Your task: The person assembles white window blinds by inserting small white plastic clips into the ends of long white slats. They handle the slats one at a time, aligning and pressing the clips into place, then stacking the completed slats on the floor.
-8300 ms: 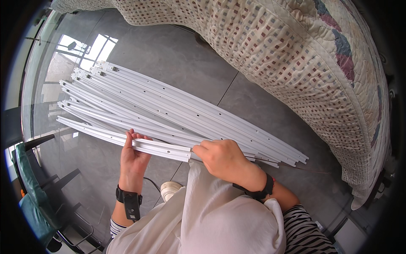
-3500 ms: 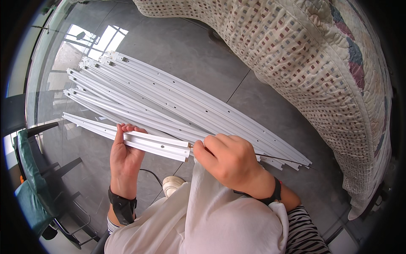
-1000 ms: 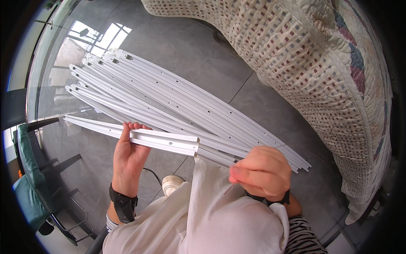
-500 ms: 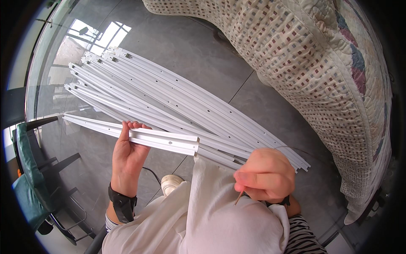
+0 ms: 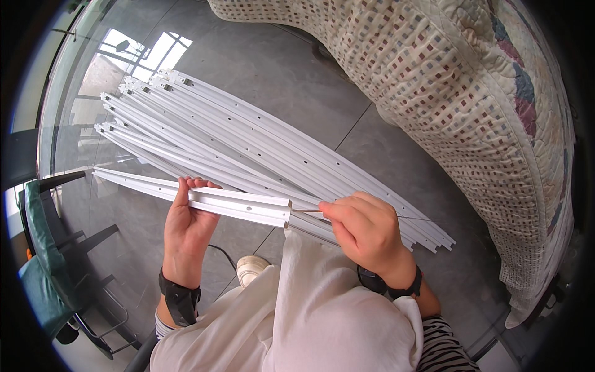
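Left hand (image 5: 186,226) grips a white rail (image 5: 192,198); right hand (image 5: 365,229) pinches a thin wire (image 5: 305,211) at its end.

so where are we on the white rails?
Done: cannot tell; nothing visibly sets finished rails apart. In hand: left hand grips one white rail while right hand pinches a thin copper-coloured wire at its end. Left: a stack of similar rails on the grey floor.

White channel rail (image 5: 211,199): long, perforated, held level across the left palm, near end open. Thin copper wire (image 5: 305,211): straight, pinched at right fingertips, tip at the rail's end.
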{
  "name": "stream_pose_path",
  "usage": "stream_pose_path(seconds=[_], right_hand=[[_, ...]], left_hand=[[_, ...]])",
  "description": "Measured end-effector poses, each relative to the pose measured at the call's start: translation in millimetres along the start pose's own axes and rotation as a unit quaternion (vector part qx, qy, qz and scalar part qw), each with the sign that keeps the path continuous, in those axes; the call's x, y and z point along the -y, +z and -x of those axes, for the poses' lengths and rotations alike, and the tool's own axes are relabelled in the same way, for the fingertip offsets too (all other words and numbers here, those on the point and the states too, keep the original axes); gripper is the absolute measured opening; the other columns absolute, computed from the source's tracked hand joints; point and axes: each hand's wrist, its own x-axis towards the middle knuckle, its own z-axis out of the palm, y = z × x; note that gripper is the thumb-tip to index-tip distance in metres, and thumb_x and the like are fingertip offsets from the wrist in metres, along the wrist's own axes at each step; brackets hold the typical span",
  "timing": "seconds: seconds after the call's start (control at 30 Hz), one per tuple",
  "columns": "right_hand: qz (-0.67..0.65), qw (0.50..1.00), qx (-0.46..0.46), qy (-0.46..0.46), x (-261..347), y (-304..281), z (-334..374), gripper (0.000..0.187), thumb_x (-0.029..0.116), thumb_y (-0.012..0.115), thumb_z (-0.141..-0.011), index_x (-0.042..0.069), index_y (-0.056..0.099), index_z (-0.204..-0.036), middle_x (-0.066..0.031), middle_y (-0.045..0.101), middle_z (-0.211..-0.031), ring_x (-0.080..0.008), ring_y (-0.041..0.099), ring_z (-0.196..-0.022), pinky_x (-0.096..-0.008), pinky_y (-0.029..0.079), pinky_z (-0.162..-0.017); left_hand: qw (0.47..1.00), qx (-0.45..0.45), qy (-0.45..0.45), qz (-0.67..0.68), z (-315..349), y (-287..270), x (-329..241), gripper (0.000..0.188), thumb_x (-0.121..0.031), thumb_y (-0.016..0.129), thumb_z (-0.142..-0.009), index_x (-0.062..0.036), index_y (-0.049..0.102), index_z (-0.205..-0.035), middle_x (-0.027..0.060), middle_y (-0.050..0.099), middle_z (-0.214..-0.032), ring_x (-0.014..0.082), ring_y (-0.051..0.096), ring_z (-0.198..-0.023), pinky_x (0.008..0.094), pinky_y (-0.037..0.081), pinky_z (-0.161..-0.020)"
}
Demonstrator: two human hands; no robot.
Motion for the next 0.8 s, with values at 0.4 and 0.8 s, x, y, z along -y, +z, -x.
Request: stream_pose_path(seconds=[0.4, 0.8], right_hand=[[0.119, 0.992, 0.011, -0.048, 8.4, -2.9, -2.4, 0.025, 0.001, 0.073, -0.075, -0.001, 0.071, -0.100, -0.0042, 0.059, -0.079, -0.0151, 0.053, -0.063, -0.0255, 0.043, -0.046], [0.150, 0.987, 0.010, -0.058, 15.1, -3.6, -4.2, 0.024, 0.003, 0.072, -0.077, -0.001, 0.071, -0.100, -0.0035, 0.058, -0.077, -0.0138, 0.053, -0.062, -0.0237, 0.041, -0.044]], left_hand=[[1.000, -0.006, 0.002, -0.007, -1.3, -0.4, -0.7, 0.021, -0.024, 0.051, -0.103, -0.0045, 0.053, -0.097, 0.0041, 0.054, -0.084, 0.0181, 0.056, -0.084, 0.0404, 0.048, -0.092], [1.000, -0.005, 0.000, -0.016, -2.2, -1.2, -0.9, 0.019, -0.023, 0.054, -0.102, -0.0052, 0.054, -0.095, 0.0036, 0.057, -0.084, 0.0174, 0.059, -0.084, 0.0396, 0.050, -0.090]])
